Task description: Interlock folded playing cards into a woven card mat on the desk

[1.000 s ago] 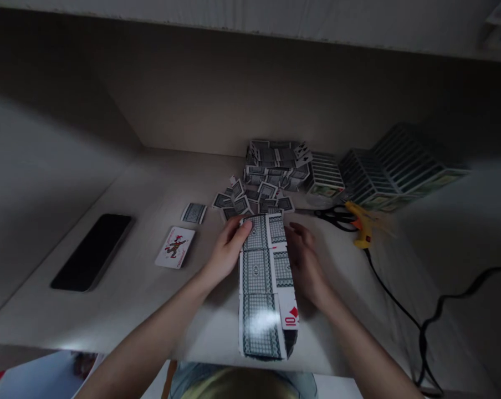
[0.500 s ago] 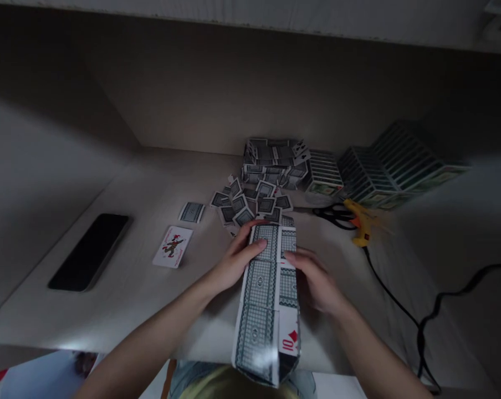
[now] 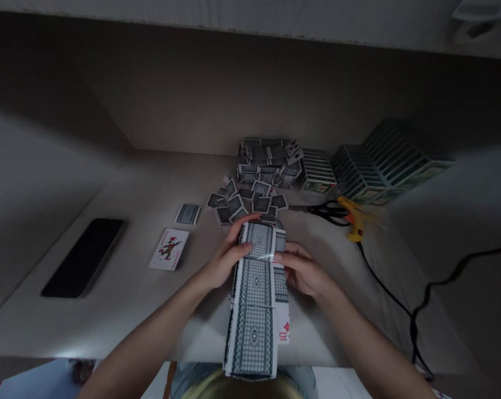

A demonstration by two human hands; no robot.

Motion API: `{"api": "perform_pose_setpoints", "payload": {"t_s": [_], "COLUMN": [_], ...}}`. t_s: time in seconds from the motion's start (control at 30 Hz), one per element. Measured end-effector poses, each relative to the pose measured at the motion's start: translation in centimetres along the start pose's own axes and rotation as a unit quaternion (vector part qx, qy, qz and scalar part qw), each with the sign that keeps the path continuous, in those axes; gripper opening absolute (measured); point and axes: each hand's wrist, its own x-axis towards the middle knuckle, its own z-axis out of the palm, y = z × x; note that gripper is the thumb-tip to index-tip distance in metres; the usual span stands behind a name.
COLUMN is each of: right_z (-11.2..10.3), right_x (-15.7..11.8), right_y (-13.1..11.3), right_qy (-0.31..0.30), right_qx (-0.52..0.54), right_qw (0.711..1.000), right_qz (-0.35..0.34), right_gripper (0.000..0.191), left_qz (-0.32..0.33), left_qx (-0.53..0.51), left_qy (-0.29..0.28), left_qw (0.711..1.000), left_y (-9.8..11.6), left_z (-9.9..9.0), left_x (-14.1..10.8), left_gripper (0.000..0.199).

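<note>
A long box-like piece built from playing cards [image 3: 255, 293] is held between both my hands, its length pointing toward me over the desk's front edge. My left hand [image 3: 228, 255] grips its far left side, thumb on the patterned top. From the right, my right hand [image 3: 304, 269] pinches its edge with the thumb near a seam. A red ten of diamonds shows on its right face. Just beyond the far end lies a loose heap of small folded cards [image 3: 236, 202]. To the left are a joker card [image 3: 169, 249] and a face-down card [image 3: 188, 214].
A black phone [image 3: 83, 257] lies at the left. Behind the heap stands a block of folded cards [image 3: 269, 160], beside stacked card boxes [image 3: 317, 169]. Black scissors [image 3: 329, 211] and a yellow glue gun [image 3: 353, 219] with a black cord [image 3: 386, 285] are at the right.
The card piece has turned in my hands, so its patterned top faces me more and its right face shows less. Both hands moved slightly left with it.
</note>
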Motion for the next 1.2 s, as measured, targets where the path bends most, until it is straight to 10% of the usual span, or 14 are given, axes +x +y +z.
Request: {"api": "perform_pose_setpoints", "payload": {"t_s": [0.57,1.2], "right_z": [-0.1,0.5], "right_x": [0.6,1.2], "right_y": [-1.6,-1.5], "right_qy": [-0.07,0.003], "right_qx": [-0.053,-0.087], "right_qw": [0.992,0.995], "right_qz": [0.088,0.056], "right_gripper": [0.028,0.025], "left_qz": [-0.06,-0.048], "left_qx": [-0.054,-0.051], "left_qy": [-0.004,-0.032], "left_qw": [0.997,0.997], "left_y": [0.4,0.3], "left_z": [0.4,-0.6], "left_x": [-0.2,-0.1], "left_gripper": [0.044,0.049]}}
